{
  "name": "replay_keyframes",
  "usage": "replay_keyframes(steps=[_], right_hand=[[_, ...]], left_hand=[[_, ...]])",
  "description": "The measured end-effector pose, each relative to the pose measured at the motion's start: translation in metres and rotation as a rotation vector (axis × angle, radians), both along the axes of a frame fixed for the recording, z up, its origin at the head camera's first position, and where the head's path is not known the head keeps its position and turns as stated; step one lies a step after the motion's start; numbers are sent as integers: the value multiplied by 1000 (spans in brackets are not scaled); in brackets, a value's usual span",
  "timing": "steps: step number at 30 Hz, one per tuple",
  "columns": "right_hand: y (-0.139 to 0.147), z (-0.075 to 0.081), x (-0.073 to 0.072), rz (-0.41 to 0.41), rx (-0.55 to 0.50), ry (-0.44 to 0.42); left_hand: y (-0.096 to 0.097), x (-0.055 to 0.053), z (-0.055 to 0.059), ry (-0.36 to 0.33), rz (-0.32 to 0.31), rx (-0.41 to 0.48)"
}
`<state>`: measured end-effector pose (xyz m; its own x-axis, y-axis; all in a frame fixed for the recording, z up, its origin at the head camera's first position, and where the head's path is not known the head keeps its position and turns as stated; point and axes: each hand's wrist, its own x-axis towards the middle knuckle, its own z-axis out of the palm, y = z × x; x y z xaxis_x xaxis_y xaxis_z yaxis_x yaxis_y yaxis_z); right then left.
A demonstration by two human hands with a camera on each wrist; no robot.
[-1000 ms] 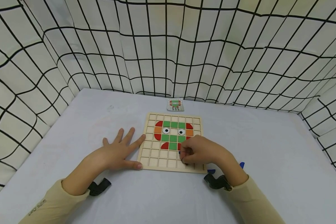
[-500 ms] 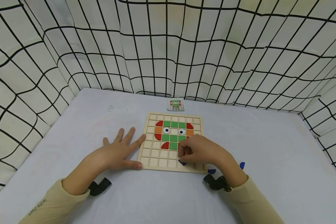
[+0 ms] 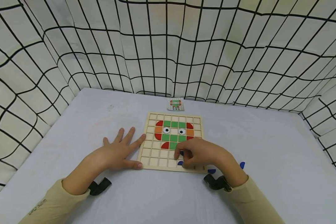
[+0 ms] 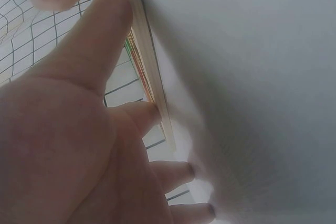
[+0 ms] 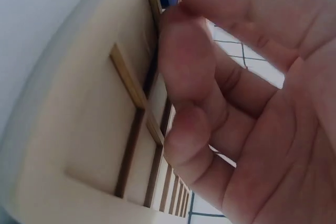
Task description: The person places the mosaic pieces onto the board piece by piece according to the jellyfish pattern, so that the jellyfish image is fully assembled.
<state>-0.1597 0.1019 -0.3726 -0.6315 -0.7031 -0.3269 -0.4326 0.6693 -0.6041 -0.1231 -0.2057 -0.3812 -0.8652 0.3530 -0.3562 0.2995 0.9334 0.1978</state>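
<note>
A wooden grid board [image 3: 154, 162] lies on the white table with red, green and orange pieces and two eye pieces in its cells. My left hand [image 3: 114, 154] is spread flat at its left side, thumb and index fingertip touching the frame. Over the lower right cells hovers my right hand [image 3: 201, 151], fingers bent, thumb and index finger apart. Between those two a blue half-circle piece [image 3: 180, 163] lies in a bottom-row cell. Another dark blue piece [image 3: 181, 153] shows just above, partly hidden by the fingers. The right wrist view shows curled fingers [image 5: 186, 61] close over the grid.
A small pattern card [image 3: 175, 104] lies behind the board. Two loose blue pieces rest on the table to the right, one at the board's corner [image 3: 211, 171], the other blue piece [image 3: 242, 165] beyond the right wrist. Black netting [image 3: 173, 46] over white sheets surrounds the table.
My right thumb and index finger have parted from the blue half-circle piece, which now lies in the bottom row. The index finger has shifted slightly left. My left hand has stayed still.
</note>
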Motion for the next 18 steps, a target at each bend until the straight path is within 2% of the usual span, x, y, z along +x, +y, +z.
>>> replay_keyframes(steps=[3,6,12,18], right_hand=[[-2,-2,0,38,-32,-1],[-3,-4,0,62,-39,40],[-4,-6,-2,37,-13,112],[-4,-7,-2,21,-12,123]], left_hand=[[-1,0,0,4,-5,-2],[-1,0,0,6,-9,1],[-1,0,0,2,-8,0],[-1,0,1,-2,-5,2]])
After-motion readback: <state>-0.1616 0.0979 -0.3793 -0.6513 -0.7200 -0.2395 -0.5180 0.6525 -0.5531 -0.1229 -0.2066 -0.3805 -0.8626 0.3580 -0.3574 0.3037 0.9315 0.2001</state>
